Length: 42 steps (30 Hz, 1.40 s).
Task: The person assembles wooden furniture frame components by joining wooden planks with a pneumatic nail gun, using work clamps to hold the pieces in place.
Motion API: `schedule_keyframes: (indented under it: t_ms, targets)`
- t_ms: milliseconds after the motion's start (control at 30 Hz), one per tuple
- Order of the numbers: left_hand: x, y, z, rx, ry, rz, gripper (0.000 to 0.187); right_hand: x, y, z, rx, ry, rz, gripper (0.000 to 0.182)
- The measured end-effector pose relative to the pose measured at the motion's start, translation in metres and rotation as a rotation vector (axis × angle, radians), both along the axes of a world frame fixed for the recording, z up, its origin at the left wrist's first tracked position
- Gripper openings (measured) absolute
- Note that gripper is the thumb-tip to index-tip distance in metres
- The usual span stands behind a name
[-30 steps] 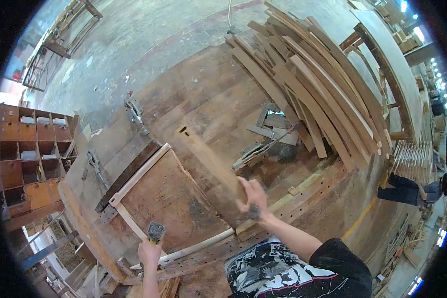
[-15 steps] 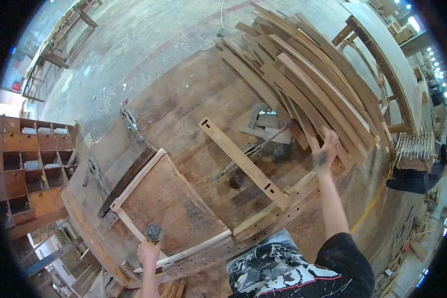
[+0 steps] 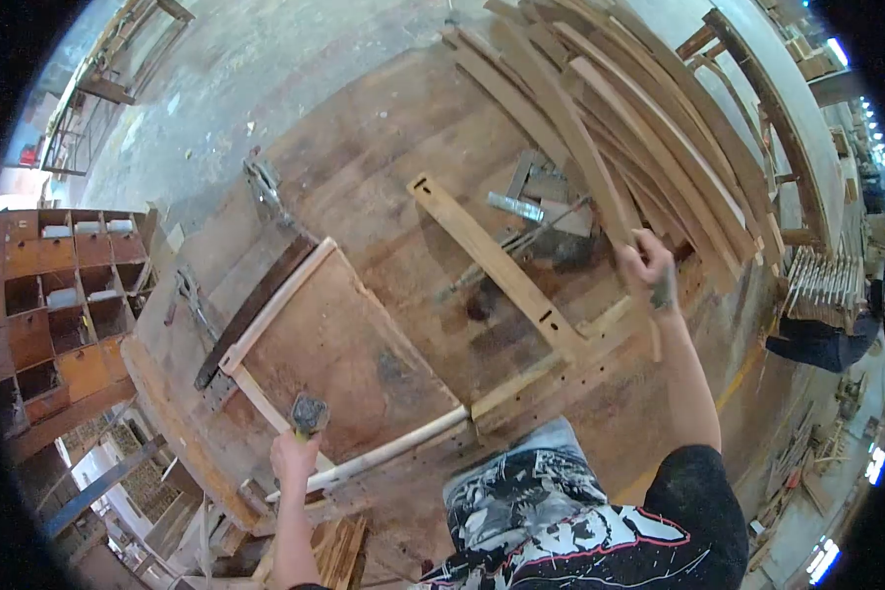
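Note:
My left hand (image 3: 295, 457) is closed around the handle of a hammer, its dark blocky head (image 3: 310, 413) pointing up over a panel framed by wooden rails (image 3: 364, 354). My right hand (image 3: 649, 270) grips a long, slightly curved wooden slat (image 3: 600, 177) near its near end; a short piece of it shows below my fist. The slat lies along the left side of a pile of similar wooden slats (image 3: 678, 157). Between my hands, a flat wooden rail with slotted ends (image 3: 487, 265) rests on the worktable (image 3: 383, 177).
Metal clamps (image 3: 265, 192) sit along the table's left side, near a dark curved bar (image 3: 256, 320). A long clamp (image 3: 511, 246) and some small blocks lie beyond the slotted rail. Left stands a pigeonhole cabinet (image 3: 74, 315); a wooden frame (image 3: 777, 128) stands right.
My right hand was open above the slats and has closed on one, whose far end has shifted. The view has tilted slightly; my left hand still holds the hammer.

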State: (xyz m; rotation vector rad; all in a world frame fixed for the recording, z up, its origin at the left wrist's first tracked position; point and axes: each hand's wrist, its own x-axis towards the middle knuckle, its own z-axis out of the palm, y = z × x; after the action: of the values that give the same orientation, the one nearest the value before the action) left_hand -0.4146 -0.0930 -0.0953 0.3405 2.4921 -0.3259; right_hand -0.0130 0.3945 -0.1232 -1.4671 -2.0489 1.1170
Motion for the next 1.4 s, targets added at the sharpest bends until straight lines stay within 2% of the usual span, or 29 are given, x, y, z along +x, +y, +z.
schedule_keyframes:
  t_ms: [67, 200, 300, 400, 433, 500, 667, 700, 800, 900, 1100, 1233, 1400]
  targets:
    - [-0.004, -0.006, -0.004, 0.013, -0.002, -0.043, 0.048, -0.046, -0.045, 0.019, -0.262, 0.151, 0.052, 0.028]
    - [-0.012, -0.03, -0.018, 0.005, 0.001, -0.147, 0.048, -0.127, -0.109, 0.006, -0.463, 0.261, 0.176, 0.034]
    - [-0.01, -0.028, -0.01, -0.005, -0.024, -0.093, 0.047, -0.175, -0.148, -0.027, -0.565, 0.381, 0.176, 0.038]
    - [-0.007, -0.033, -0.005, 0.049, -0.029, -0.12, 0.046, -0.209, -0.176, -0.045, -0.521, 0.361, 0.206, 0.044]
    - [-0.007, -0.036, -0.005, 0.061, -0.031, -0.113, 0.044, -0.214, -0.187, -0.084, -0.463, 0.369, 0.192, 0.049]
    - [-0.006, -0.037, -0.002, 0.075, -0.032, -0.1, 0.043, -0.226, -0.206, -0.118, -0.571, 0.431, 0.116, 0.05]
    - [-0.015, -0.048, -0.007, 0.067, -0.081, -0.138, 0.047, -0.244, -0.249, -0.117, -0.423, 0.285, 0.072, 0.058]
    - [-0.018, -0.05, -0.01, 0.07, -0.083, -0.151, 0.047, -0.244, -0.255, -0.129, -0.26, 0.24, 0.15, 0.065]
    - [-0.023, -0.051, -0.009, 0.069, -0.102, -0.185, 0.046, -0.242, -0.263, -0.115, -0.222, -0.136, 0.181, 0.065]
    - [-0.027, -0.049, -0.007, 0.075, -0.13, -0.232, 0.046, -0.239, -0.262, -0.127, -0.118, -0.103, 0.18, 0.06]
    - [-0.031, -0.047, -0.007, 0.098, -0.159, -0.205, 0.046, -0.241, -0.242, -0.15, -0.155, 0.105, 0.315, 0.042]
    - [-0.027, -0.045, -0.006, 0.081, -0.143, -0.19, 0.045, -0.248, -0.253, -0.147, -0.09, 0.096, 0.258, 0.035]
    - [-0.018, -0.037, -0.007, 0.065, -0.097, -0.181, 0.043, -0.212, -0.298, -0.151, 0.039, 0.023, 0.136, 0.03]
